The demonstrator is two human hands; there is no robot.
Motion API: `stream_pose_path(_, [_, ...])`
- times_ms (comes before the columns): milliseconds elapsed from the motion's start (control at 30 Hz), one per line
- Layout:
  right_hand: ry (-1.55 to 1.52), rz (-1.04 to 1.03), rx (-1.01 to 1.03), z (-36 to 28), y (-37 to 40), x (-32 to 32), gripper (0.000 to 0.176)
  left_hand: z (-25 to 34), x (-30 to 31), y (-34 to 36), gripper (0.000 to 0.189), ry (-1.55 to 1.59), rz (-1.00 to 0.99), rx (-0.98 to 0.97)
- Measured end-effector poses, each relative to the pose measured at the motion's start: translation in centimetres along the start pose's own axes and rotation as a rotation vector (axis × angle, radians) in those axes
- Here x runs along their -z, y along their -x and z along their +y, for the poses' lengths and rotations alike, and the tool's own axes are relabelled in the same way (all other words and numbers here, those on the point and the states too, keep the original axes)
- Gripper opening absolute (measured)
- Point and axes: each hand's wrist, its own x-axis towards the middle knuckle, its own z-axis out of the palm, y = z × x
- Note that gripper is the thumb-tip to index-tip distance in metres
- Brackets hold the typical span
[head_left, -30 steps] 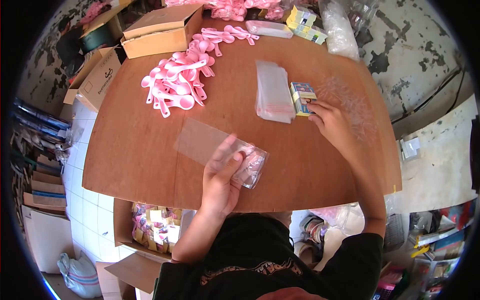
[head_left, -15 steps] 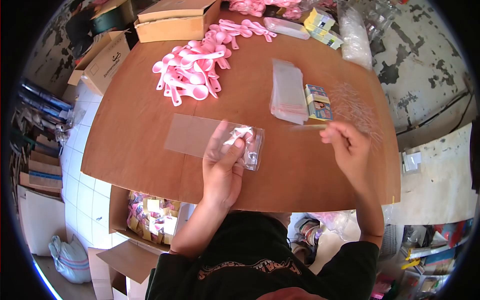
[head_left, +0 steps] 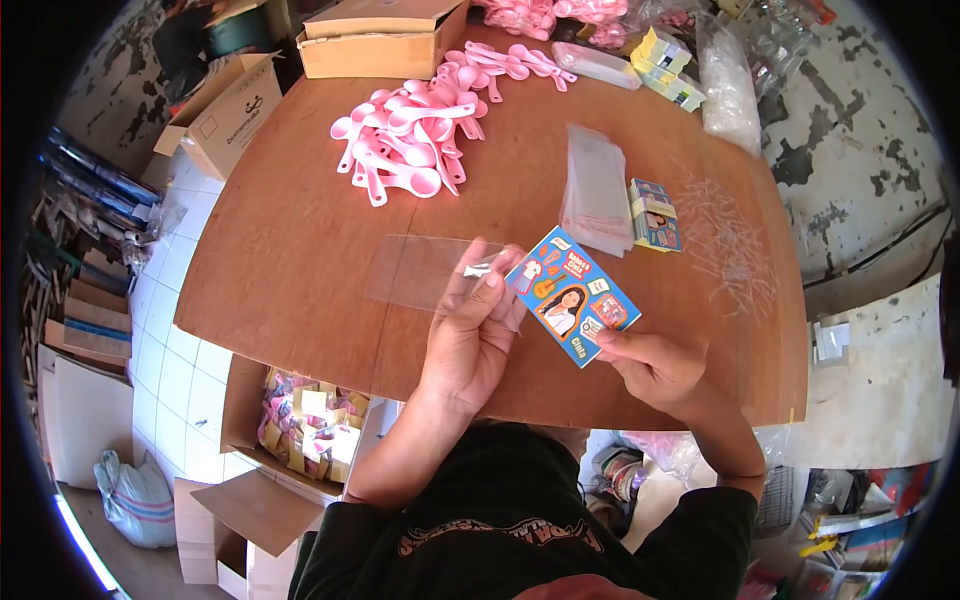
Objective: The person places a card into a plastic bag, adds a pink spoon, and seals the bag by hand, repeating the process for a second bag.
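Two hands worked over the bench's [head_left: 300, 250] near edge: the left hand [head_left: 470, 335] pinched a clear bag [head_left: 420, 270]; the right hand [head_left: 650, 365] gripped a printed card [head_left: 572, 295], long axis slanting toward the bag

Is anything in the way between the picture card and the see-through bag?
Nothing visible. The right hand holds the picture card, its corner right beside the left hand gripping the see-through bag.

Bright, even daylight on the counter [head_left: 290, 250]; shadows are short and soft. The fisheye lens bows the counter's edges and leaves a black vignette at the corners. A faint sheen lies on the bag [head_left: 420, 270]. Print on the card [head_left: 572, 295] is sharp; the periphery is compressed and softer.
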Motion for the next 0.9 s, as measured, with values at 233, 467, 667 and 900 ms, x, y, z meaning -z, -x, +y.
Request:
stream_pose_path(233, [0.053, -0.038, 0.101, 0.7, 0.9, -0.5, 0.033, 0.0, -0.1, 0.2, 0.051, 0.006, -0.031, 0.023])
stream_pose_path(467, [0.106, -0.002, 0.157, 1.1, 1.3, -0.6, 0.032, -0.3, -0.2, 0.3, 0.046, 0.014, -0.047, 0.08])
stream_pose_path(667, [0.113, -0.014, 0.153, 0.9, 1.3, -0.3, 0.032, -0.4, 0.0, 0.2, 0.042, 0.083, -0.044, 0.11])
stream_pose_path(900, [0.09, -0.097, 0.177, 0.5, 1.3, -0.3, 0.026, -0.3, 0.3, 0.0, 0.037, 0.122, -0.093, 0.115])
